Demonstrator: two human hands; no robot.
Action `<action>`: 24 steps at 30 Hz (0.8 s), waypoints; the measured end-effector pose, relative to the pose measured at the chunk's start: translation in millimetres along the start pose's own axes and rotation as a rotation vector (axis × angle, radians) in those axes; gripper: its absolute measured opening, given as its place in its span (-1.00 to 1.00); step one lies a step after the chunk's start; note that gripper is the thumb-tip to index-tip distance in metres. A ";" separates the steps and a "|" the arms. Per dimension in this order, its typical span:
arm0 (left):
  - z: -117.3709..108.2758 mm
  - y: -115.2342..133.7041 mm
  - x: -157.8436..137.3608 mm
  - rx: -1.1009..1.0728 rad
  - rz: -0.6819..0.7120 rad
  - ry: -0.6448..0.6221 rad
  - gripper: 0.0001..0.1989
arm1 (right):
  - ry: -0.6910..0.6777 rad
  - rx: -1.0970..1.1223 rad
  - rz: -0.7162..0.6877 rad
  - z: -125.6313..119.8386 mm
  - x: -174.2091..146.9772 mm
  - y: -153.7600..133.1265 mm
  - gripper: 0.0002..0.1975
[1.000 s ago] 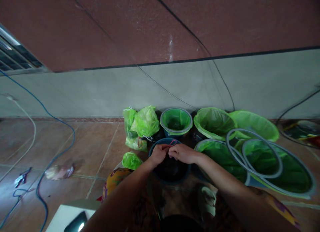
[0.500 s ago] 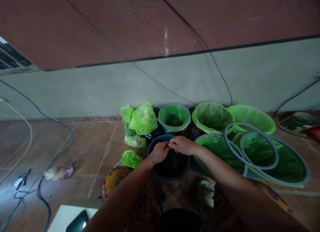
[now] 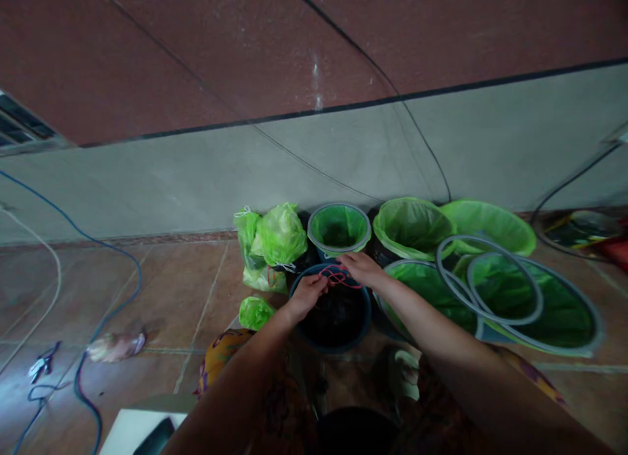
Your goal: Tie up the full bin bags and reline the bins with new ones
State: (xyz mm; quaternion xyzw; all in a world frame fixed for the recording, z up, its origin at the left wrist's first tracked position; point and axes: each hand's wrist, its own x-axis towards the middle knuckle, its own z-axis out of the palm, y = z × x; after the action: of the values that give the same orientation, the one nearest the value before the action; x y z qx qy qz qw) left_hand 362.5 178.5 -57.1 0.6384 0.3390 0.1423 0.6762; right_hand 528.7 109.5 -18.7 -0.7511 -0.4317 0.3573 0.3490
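A thin red string runs in loose loops between my two hands, over a dark blue bin with a dark inside. My left hand pinches one end of the loops at the bin's left side. At the right and slightly higher, my right hand has its fingers bent on the other side of the string. Behind my hands stands a small bin with a grey rim and a green liner. What lies deep in the dark bin is too dark to make out.
Green-lined bins crowd the right side, with loose grey rings lying on them. Tied green bags sit left of the dark bin. A blue cable crosses the tiled floor. A phone lies on a white surface at lower left.
My hands were close together with no string clearly visible; now they are apart, the right one further right and up, and the red string shows looped between them. The view has shifted slightly.
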 end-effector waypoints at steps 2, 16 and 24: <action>-0.3 1.9 0.1 -0.074 -0.027 0.005 -0.63 | -0.136 -0.072 -0.002 5.0 -3.5 5.6 -0.62; -4.3 9.4 0.5 0.121 -0.054 -0.062 -0.61 | -0.244 0.272 0.229 11.2 -10.8 4.0 -0.85; -10.9 14.6 -1.2 0.425 -0.004 -0.078 -0.81 | -0.377 0.122 0.203 12.4 -14.4 5.3 -0.93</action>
State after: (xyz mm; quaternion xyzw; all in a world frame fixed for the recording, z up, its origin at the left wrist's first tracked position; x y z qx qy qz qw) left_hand 358.1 188.2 -42.3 0.7711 0.3362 0.0414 0.5392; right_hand 515.1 97.2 -26.0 -0.6881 -0.3889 0.5502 0.2693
